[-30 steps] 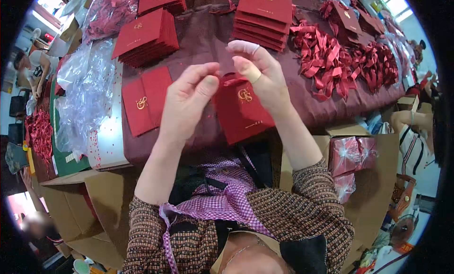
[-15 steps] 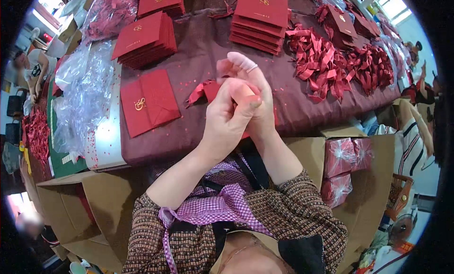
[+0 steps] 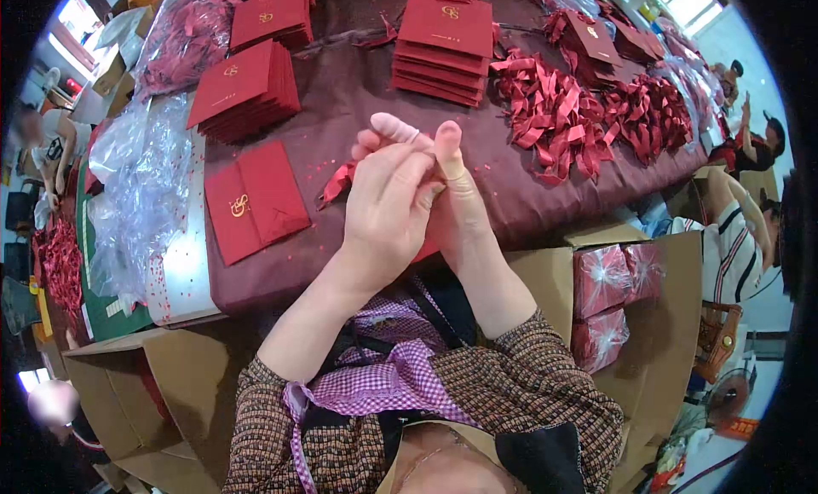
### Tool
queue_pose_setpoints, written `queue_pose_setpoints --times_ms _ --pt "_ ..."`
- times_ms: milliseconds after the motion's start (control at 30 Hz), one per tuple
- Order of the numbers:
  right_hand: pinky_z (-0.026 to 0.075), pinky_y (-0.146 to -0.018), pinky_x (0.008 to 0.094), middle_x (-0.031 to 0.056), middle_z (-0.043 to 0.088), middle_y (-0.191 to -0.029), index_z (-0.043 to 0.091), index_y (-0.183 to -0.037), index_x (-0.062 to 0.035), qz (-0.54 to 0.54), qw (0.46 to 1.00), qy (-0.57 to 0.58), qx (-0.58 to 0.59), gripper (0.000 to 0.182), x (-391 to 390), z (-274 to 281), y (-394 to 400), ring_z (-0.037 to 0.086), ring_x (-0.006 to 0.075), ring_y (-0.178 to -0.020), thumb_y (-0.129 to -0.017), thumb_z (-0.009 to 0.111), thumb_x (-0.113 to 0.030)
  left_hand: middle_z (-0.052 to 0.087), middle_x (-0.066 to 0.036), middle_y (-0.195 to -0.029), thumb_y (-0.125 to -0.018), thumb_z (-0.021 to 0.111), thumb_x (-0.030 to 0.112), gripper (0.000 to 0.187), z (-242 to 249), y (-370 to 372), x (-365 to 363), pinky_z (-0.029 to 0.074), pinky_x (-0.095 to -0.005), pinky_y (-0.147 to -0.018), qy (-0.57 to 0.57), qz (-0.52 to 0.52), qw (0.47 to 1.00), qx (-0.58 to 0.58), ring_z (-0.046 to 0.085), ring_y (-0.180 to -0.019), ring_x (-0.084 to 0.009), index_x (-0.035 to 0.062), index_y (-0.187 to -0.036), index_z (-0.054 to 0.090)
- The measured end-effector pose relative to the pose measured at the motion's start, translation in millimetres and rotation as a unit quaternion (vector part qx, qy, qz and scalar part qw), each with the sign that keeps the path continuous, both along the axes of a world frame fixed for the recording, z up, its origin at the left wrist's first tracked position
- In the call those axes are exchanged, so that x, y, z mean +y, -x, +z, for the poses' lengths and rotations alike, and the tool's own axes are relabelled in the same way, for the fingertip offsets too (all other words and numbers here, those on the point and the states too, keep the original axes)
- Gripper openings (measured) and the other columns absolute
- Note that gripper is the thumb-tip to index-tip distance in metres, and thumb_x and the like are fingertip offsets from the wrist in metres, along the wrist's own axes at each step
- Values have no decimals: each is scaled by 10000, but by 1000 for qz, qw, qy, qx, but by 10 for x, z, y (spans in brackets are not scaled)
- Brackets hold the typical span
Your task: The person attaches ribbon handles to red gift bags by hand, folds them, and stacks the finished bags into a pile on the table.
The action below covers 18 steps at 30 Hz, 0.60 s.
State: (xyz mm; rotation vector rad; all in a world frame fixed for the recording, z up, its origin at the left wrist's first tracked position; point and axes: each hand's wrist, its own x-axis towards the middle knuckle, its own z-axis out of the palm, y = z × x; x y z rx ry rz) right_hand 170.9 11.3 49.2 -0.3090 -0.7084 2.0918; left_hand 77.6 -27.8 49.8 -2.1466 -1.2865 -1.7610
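1. My left hand (image 3: 382,221) is curled, fingers pressed to my right hand (image 3: 460,208), mid-frame; I cannot tell whether it grips anything else.
2. My right hand is half open, thumb raised, a whitish finger cot (image 3: 394,127) on one finger.
3. One gold-lettered red paper bag (image 3: 274,196) lies flat on the table (image 3: 520,204), left of centre.

The left forearm (image 3: 319,311) and right forearm (image 3: 486,277) reach forward and inward until the hands meet. The left hand (image 3: 379,221) overlaps the right hand (image 3: 460,196), its fingers (image 3: 409,172) bent against it. The right thumb (image 3: 448,143) points far; one pale-covered right finger (image 3: 392,127) angles far left.
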Motion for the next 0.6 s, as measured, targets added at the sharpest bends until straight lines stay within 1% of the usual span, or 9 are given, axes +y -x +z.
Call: queue_pose_setpoints --times_ms 67,133,200,267,333,400,433,467,600 --pt "466 -931 349 129 564 -1156 445 -1275 2 9 999 24 24 749 -25 -12 28 564 222 -1049 -845 524 -605 574 -162 -986 -766 657 -11 267 15 6 1 474 -372 -753 -25 26 998 41 571 -841 -308 -40 -1021 585" --pt "465 -931 348 128 571 -1151 450 -1269 -2 17 999 32 38 719 -5 -61 63 566 221 -1046 -862 507 -592 574 -162 -968 -737 662 -23 273 -13 32 1 463 -379 -713 -56 89 984 141 568 -812 -301 -57 -998 589" --pt "465 -930 348 127 577 -1145 455 -1264 -6 25 997 42 51 691 7 -83 93 568 220 -1044 -880 490 -579 569 -153 -939 -714 659 -34 275 1 31 18 450 -382 -683 -61 96 982 151 560 -777 -293 -58 -979 591" --pt "427 -980 387 141 572 -1190 467 -1273 -12 34 994 65 77 662 25 -79 120 529 267 -1135 -919 414 -569 562 -151 -906 -709 650 -37 267 20 44 36 450 -385 -681 -51 105 978 175 554 -765 -292 -55 -969 590" --pt "431 -972 384 135 581 -1170 471 -1269 -16 25 994 68 78 626 37 -97 135 539 258 -1114 -931 419 -540 560 -142 -892 -716 635 -39 233 61 50 66 447 -385 -678 -48 105 980 163 549 -761 -294 -37 -944 590" --pt "436 -963 381 129 589 -1151 475 -1264 -20 17 994 72 80 590 39 -118 139 549 249 -1093 -943 424 -512 565 -131 -888 -727 626 -36 200 73 107 88 445 -387 -683 -12 36 992 120 548 -767 -297 -18 -924 591" --pt "467 -898 351 109 601 -1103 482 -1248 -21 -3 994 86 68 547 32 -128 143 574 213 -1012 -941 463 -474 568 -121 -874 -722 620 -36 185 65 134 81 439 -386 -685 7 8 995 103 546 -769 -301 -3 -902 592" --pt "498 -833 321 90 612 -1056 490 -1231 -22 -23 993 100 57 506 24 -137 143 599 176 -931 -939 501 -435 568 -121 -874 -722 620 -36 185 76 159 67 439 -386 -685 7 7 994 104 546 -769 -301 -3 -902 592" --pt "498 -771 277 64 630 -962 511 -1231 -21 -95 994 56 3 398 -9 -176 103 606 149 -856 -942 546 -294 564 -113 -856 -690 627 -43 204 130 190 -20 432 -386 -682 19 -42 991 124 544 -761 -290 -2 -886 592"
